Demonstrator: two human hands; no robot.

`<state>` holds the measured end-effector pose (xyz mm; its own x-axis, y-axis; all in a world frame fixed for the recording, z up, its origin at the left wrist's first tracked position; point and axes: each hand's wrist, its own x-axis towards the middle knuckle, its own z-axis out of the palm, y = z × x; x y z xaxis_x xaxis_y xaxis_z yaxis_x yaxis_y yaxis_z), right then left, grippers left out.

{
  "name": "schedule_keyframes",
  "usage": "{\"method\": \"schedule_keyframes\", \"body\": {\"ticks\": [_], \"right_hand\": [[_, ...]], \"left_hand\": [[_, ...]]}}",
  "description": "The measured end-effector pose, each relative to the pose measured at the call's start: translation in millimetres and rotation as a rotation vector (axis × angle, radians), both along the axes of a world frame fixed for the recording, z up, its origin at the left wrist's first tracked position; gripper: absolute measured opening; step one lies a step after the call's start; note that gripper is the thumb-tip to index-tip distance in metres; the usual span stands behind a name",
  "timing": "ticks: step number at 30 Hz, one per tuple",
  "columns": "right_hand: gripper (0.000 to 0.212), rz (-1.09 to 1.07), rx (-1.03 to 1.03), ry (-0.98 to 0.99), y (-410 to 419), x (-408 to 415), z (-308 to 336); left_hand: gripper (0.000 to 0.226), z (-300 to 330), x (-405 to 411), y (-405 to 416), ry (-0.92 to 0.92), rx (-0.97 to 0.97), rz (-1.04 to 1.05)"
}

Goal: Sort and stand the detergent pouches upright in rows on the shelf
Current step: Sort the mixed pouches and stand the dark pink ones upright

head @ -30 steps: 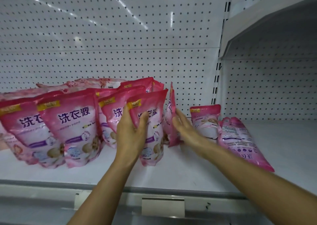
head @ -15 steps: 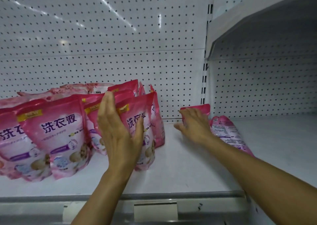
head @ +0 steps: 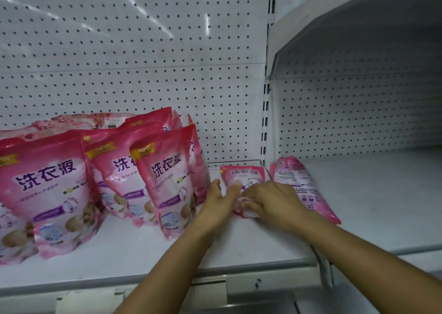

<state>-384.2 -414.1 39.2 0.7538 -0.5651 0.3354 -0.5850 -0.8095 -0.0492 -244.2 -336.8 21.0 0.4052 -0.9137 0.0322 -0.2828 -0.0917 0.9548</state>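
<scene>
Several pink detergent pouches stand upright in rows on the left of the white shelf (head: 239, 249); the rightmost front one (head: 167, 179) stands free. A smaller pink pouch (head: 241, 175) lies flat near the back wall, its front face up. My right hand (head: 270, 200) curls its fingers round that pouch's near end. My left hand (head: 218, 202) has its fingers stretched onto the pouch's left side. Another pouch (head: 302, 188) lies on its back just right of my right hand.
A perforated white back panel (head: 143, 62) rises behind the shelf. A vertical slotted upright (head: 265, 127) divides this bay from the right bay, where a higher shelf board (head: 334, 26) overhangs. The shelf's metal front rail (head: 167, 277) runs below my forearms.
My left hand has let go of the standing front pouch and moved right to the small pouch. That pouch has gone from standing to lying flat, and my right hand now grips its near end.
</scene>
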Motion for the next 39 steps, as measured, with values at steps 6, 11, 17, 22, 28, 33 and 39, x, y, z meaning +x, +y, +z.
{"method": "schedule_keyframes", "body": {"ticks": [6, 11, 17, 22, 28, 33, 39], "right_hand": [[0.044, 0.189, 0.333, -0.142, 16, -47, 4], [0.061, -0.120, 0.304, 0.042, -36, -92, -21], [0.070, -0.130, 0.385, 0.207, -38, -97, -31], [0.057, -0.076, 0.025, 0.240, -37, -107, -20], [0.049, -0.017, -0.065, 0.206, -39, -110, -18], [0.034, -0.116, 0.017, -0.063, -50, -123, -9], [0.023, -0.107, 0.055, -0.445, -49, -133, 17]], "left_hand": [[0.075, -11, -4, -40, -0.336, 0.066, 0.031], [0.075, -17, -6, -45, -0.826, 0.253, -0.322], [0.070, -20, -5, -38, -0.982, 0.185, -0.260], [0.103, -33, -3, -42, -0.836, 0.227, -0.126], [0.068, -27, -21, -38, -0.621, 0.292, -0.023], [0.063, -30, -25, -42, -0.495, 0.204, -0.099], [0.084, 4, -12, -64, -0.408, 0.332, 0.119]]}}
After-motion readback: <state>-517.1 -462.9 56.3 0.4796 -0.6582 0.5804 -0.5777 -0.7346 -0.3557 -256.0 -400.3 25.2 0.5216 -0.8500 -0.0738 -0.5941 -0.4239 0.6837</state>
